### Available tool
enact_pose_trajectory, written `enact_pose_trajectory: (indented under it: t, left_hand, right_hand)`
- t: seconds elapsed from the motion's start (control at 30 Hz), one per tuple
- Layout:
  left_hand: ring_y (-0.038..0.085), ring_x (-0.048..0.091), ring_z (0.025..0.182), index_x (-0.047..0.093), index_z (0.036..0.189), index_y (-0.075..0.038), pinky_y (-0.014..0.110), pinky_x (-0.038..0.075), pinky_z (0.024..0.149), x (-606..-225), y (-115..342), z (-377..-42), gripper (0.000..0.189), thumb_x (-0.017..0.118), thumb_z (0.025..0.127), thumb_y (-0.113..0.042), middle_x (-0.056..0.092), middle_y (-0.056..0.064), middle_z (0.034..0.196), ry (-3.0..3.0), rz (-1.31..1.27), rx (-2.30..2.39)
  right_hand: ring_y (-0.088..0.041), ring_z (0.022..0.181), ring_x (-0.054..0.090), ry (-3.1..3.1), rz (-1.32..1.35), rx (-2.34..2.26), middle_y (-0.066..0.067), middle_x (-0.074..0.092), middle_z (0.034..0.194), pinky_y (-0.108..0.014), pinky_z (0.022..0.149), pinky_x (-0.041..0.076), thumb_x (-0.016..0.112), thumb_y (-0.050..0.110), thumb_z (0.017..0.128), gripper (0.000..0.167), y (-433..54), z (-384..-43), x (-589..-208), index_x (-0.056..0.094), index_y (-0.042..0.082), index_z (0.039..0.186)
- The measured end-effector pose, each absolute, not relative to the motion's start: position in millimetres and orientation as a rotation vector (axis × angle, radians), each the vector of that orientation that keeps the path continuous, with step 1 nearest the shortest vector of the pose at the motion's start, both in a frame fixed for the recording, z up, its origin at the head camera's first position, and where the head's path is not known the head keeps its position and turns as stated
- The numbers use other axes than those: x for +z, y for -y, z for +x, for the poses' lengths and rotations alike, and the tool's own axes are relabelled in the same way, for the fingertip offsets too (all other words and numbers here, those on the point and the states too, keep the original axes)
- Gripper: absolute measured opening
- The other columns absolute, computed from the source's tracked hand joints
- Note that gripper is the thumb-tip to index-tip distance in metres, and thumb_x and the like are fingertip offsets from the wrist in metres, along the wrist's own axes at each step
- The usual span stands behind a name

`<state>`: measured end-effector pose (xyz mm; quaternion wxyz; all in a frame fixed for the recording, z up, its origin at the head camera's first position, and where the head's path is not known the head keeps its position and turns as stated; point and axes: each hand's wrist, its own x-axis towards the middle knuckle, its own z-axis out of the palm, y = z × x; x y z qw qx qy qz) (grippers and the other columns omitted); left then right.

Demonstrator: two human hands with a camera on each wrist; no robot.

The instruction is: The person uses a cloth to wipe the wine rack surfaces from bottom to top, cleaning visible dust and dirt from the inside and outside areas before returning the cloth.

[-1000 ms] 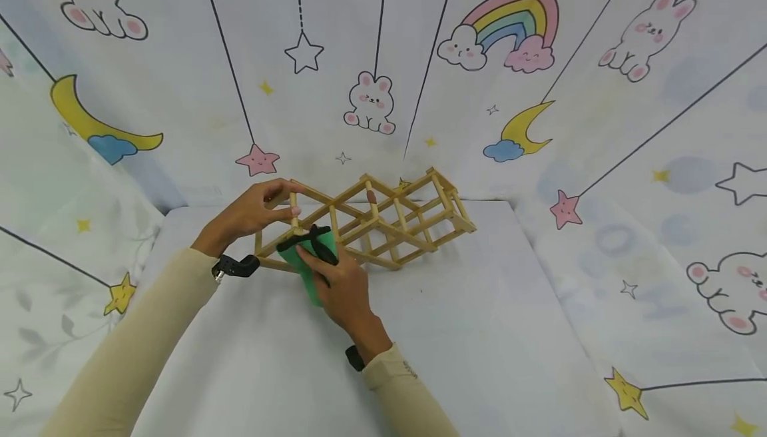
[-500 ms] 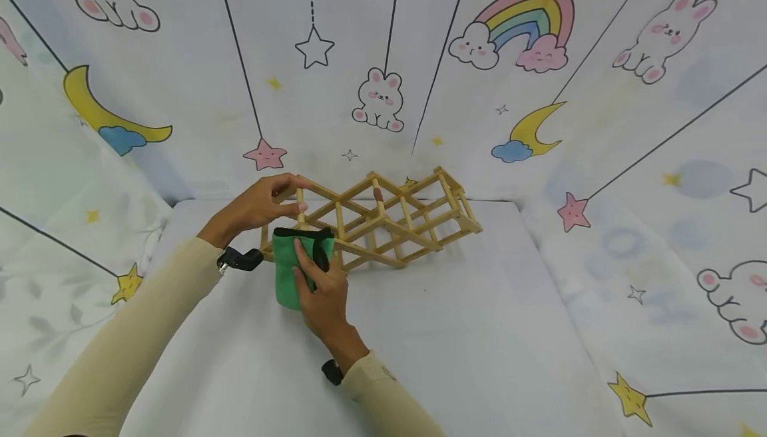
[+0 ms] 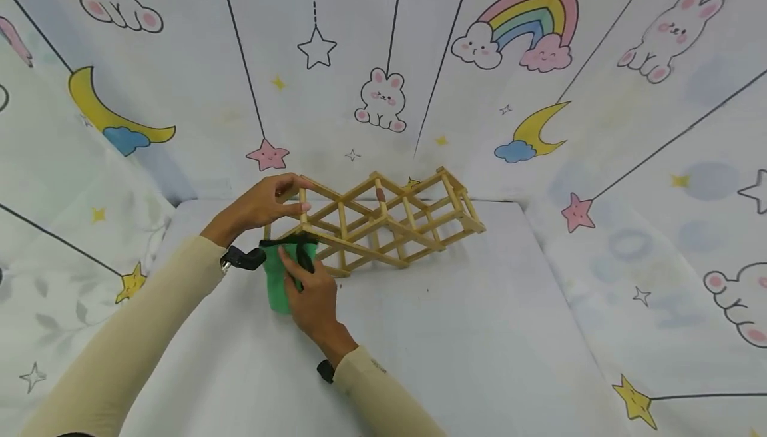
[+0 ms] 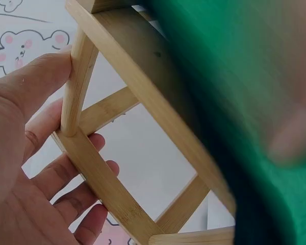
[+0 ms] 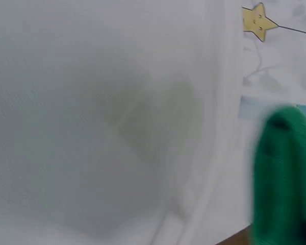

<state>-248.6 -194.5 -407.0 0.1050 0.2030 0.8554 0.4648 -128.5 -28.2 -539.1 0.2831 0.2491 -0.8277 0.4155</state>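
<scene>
Wooden lattice rack (image 3: 389,221) stands in the middle of the frame, reaching from the left hand to right of centre, near the far edge of the white tabletop (image 3: 455,330). White surface stretches from its near side toward the bottom of the frame; more lies between its right end and the tabletop's right edge.

The person's left hand (image 3: 263,204) grips the rack's left end, thumb and fingers curled about a round dowel and a flat slat. The right hand (image 3: 314,297) holds a green cloth (image 3: 277,287) in bent fingers, its dark border lying across the left-end slats (the left wrist view shows it blurred).

Pale, grained slats cross in diamonds, joined by smooth dowels; one dowel bears a brown oval patch (image 3: 380,194). The cloth looks soft and hangs below the slats.

Beige sleeves (image 3: 144,330) end above black wrist devices (image 3: 244,258). Behind, a white backdrop (image 3: 419,110) carries printed rabbits, stars, moons and a rainbow (image 3: 533,14) at upper right.
</scene>
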Motion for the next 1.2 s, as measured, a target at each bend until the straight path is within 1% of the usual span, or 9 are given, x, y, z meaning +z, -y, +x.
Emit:
enact_pose_trajectory:
  t: [0.07, 0.1, 0.17, 0.33, 0.47, 0.6, 0.83, 1.07, 1.2]
  left_hand:
    - [0.042, 0.044, 0.150, 0.062, 0.143, -0.008, 0.070, 0.035, 0.121, -407.6, 194.5, -247.4, 0.046, 0.075, 0.102, -0.023, 0.049, 0.017, 0.161, -2.510, 0.589, 1.368]
    - [0.042, 0.045, 0.150, 0.062, 0.143, -0.008, 0.069, 0.035, 0.121, -407.7, 194.5, -247.2, 0.046, 0.075, 0.102, -0.023, 0.049, 0.017, 0.162, -2.504, 0.588, 1.373]
    - [0.042, 0.045, 0.149, 0.062, 0.142, -0.008, 0.069, 0.034, 0.121, -407.6, 194.5, -247.2, 0.045, 0.075, 0.102, -0.022, 0.049, 0.017, 0.161, -2.501, 0.597, 1.378]
    - [0.041, 0.042, 0.152, 0.062, 0.141, -0.009, 0.068, 0.032, 0.123, -406.9, 193.7, -247.3, 0.043, 0.075, 0.102, -0.023, 0.048, 0.015, 0.161, -2.500, 0.590, 1.397]
    - [0.042, 0.037, 0.156, 0.059, 0.142, -0.007, 0.068, 0.029, 0.124, -407.1, 192.8, -247.9, 0.045, 0.073, 0.103, -0.024, 0.046, 0.016, 0.163, -2.487, 0.599, 1.379]
    - [0.040, 0.040, 0.154, 0.059, 0.141, -0.008, 0.067, 0.030, 0.124, -407.7, 192.6, -248.7, 0.044, 0.074, 0.103, -0.024, 0.047, 0.014, 0.162, -2.486, 0.595, 1.382]
    - [0.042, 0.034, 0.158, 0.059, 0.141, -0.008, 0.067, 0.028, 0.125, -408.2, 191.3, -246.9, 0.044, 0.073, 0.103, -0.023, 0.046, 0.015, 0.163, -2.490, 0.587, 1.379]
    - [0.041, 0.040, 0.153, 0.058, 0.140, -0.007, 0.066, 0.030, 0.124, -406.9, 188.4, -246.1, 0.043, 0.073, 0.103, -0.024, 0.047, 0.017, 0.161, -2.498, 0.580, 1.352]
    - [0.040, 0.042, 0.151, 0.057, 0.141, -0.007, 0.066, 0.031, 0.123, -405.9, 189.0, -247.1, 0.044, 0.073, 0.103, -0.024, 0.047, 0.016, 0.160, -2.506, 0.588, 1.352]
  right_hand:
    - [-0.001, 0.066, 0.036, 2.307, 0.707, 1.061, -0.003, 0.062, 0.089, -0.009, 0.055, 0.032, 0.073, 0.013, 0.100, 0.049, 28.7, -124.2, -542.0, 0.065, 0.027, 0.147]
    - [-0.001, 0.065, 0.035, 2.325, 0.737, 1.038, -0.002, 0.062, 0.087, -0.010, 0.055, 0.031, 0.073, 0.012, 0.099, 0.049, 28.5, -122.6, -541.9, 0.067, 0.029, 0.144]
    - [-0.003, 0.070, 0.048, 2.324, 0.792, 0.983, -0.003, 0.068, 0.094, -0.009, 0.059, 0.038, 0.075, 0.012, 0.097, 0.048, 27.7, -121.5, -540.5, 0.070, 0.031, 0.140]
    - [-0.009, 0.088, 0.064, 2.375, 0.883, 0.812, -0.004, 0.072, 0.115, -0.014, 0.068, 0.048, 0.075, 0.016, 0.099, 0.043, 21.4, -131.0, -543.7, 0.072, 0.038, 0.137]
    - [-0.012, 0.098, 0.070, 2.629, 0.682, 0.883, -0.004, 0.073, 0.124, -0.021, 0.070, 0.053, 0.074, 0.016, 0.099, 0.045, 3.2, -131.0, -556.3, 0.071, 0.045, 0.134]
    - [-0.017, 0.097, 0.072, 2.700, 0.540, 0.943, -0.007, 0.075, 0.121, -0.024, 0.068, 0.053, 0.077, 0.010, 0.095, 0.046, -14.7, -122.6, -567.0, 0.075, 0.041, 0.129]
    - [-0.012, 0.093, 0.069, 2.375, 0.870, 0.886, -0.009, 0.072, 0.122, -0.017, 0.072, 0.055, 0.075, 0.014, 0.100, 0.043, -0.5, -126.2, -548.8, 0.071, 0.031, 0.140]
    - [-0.023, 0.098, 0.074, 2.696, 0.473, 0.976, -0.011, 0.075, 0.122, -0.031, 0.072, 0.060, 0.077, 0.012, 0.097, 0.049, -33.8, -121.9, -561.0, 0.071, 0.038, 0.137]
    - [-0.022, 0.099, 0.074, 2.489, 0.472, 1.040, -0.012, 0.074, 0.121, -0.031, 0.075, 0.061, 0.078, 0.008, 0.093, 0.048, -51.5, -118.8, -574.7, 0.074, 0.029, 0.136]
